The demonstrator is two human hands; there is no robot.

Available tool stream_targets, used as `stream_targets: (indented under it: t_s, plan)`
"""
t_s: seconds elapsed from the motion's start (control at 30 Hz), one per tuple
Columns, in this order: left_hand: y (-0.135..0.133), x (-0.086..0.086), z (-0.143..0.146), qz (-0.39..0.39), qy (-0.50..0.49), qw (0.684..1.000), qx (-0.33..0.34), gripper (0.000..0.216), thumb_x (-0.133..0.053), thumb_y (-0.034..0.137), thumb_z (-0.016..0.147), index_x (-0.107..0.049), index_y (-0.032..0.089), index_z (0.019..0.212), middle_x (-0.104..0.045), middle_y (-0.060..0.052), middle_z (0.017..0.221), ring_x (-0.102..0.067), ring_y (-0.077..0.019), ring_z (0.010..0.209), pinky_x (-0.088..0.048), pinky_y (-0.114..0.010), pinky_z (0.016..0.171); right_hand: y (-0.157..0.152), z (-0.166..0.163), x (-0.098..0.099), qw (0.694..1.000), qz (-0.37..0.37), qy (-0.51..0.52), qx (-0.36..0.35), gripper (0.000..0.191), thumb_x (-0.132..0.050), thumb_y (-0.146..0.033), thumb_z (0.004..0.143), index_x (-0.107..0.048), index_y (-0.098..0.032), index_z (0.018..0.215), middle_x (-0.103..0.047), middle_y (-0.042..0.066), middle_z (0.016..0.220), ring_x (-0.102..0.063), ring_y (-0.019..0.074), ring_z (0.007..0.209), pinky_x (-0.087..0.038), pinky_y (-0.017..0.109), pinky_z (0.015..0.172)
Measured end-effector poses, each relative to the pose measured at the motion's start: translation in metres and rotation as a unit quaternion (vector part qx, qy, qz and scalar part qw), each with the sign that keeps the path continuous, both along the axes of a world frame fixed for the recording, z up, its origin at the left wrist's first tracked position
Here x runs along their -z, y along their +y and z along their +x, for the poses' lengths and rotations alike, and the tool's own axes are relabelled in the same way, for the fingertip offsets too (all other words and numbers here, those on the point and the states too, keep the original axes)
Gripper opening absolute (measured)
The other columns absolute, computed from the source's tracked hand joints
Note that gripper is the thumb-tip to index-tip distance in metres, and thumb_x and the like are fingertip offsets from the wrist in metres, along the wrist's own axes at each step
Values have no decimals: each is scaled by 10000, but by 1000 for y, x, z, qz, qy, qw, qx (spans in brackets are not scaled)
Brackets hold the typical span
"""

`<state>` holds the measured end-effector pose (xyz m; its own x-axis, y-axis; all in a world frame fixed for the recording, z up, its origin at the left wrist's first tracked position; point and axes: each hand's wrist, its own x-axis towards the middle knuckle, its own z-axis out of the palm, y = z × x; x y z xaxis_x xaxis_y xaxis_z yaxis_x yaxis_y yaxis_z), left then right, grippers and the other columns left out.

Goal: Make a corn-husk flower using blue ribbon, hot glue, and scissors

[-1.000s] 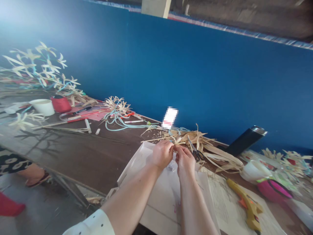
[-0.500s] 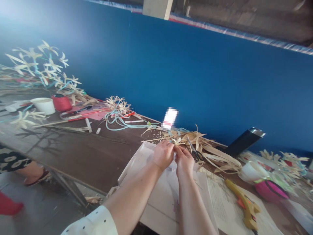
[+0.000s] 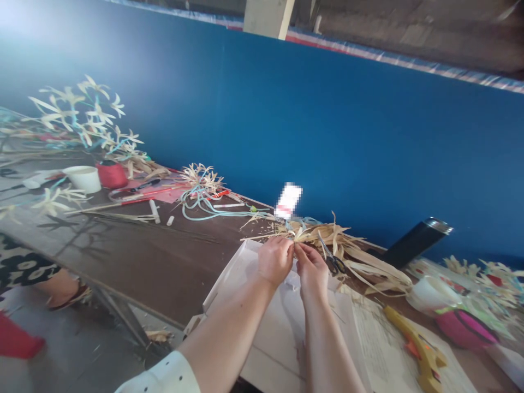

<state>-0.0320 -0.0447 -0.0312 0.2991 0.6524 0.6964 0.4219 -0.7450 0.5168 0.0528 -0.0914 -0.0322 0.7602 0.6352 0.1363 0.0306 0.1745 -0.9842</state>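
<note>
My left hand [image 3: 275, 260] and my right hand [image 3: 311, 267] meet above a white cardboard sheet [image 3: 249, 284] on the brown table [image 3: 143, 256]. Both hands are closed in a pinch, fingertips touching, on a small piece of dried straw-coloured husk that is mostly hidden by the fingers. Just beyond the fingers lies a heap of dried husk strips [image 3: 352, 248]. Black-handled scissors [image 3: 332, 260] lie on that heap, right of my right hand.
A yellow glue gun [image 3: 417, 346] lies on printed paper at the right. Behind it are a black flask [image 3: 415, 240], a white cup [image 3: 429, 293] and a pink bowl [image 3: 464, 327]. Straw flowers [image 3: 85, 117], a white bowl [image 3: 84, 177], a red pot [image 3: 111, 173] and blue cords [image 3: 204, 207] sit left. A person's leg [image 3: 49, 284] shows lower left.
The view has shifted slightly; my hands stay pinched together in the same spot over the white sheet. Nothing on the table has moved.
</note>
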Motion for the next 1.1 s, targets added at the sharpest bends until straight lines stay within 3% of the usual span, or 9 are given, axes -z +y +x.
stream_targets:
  t_s: [0.23,0.6,0.93,1.1]
  plan:
    - [0,-1,-1,8,7,1000,22,192,-437,193,860,-625,188,823,-639,-51,807,-552,-178,822,-415,-281,727,0,-2,0,1000,2,9,6,374,-743,-437,599,-686,-150,831,-542,-34,523,-351,58,410,-266,201,394]
    - [0,-1,-1,18,24,999,32,187,-432,193,861,-604,177,789,-627,-52,800,-543,-179,815,-412,-281,721,1,4,4,997,-19,-66,37,501,-696,-533,587,-713,-126,878,-550,-8,500,-457,108,459,-323,225,428]
    - [1,4,4,28,35,998,37,213,-420,186,854,-586,164,721,-615,-59,760,-544,-180,792,-409,-286,716,-1,6,3,994,-40,-93,49,431,-708,-507,578,-725,-139,801,-605,17,549,-487,128,494,-331,227,438]
    - [0,2,4,-27,-13,999,28,180,-465,185,832,-623,172,748,-640,-47,776,-560,-168,799,-411,-266,706,0,4,1,997,-36,-63,19,412,-716,-473,596,-720,-144,844,-610,8,581,-447,100,462,-332,221,434]
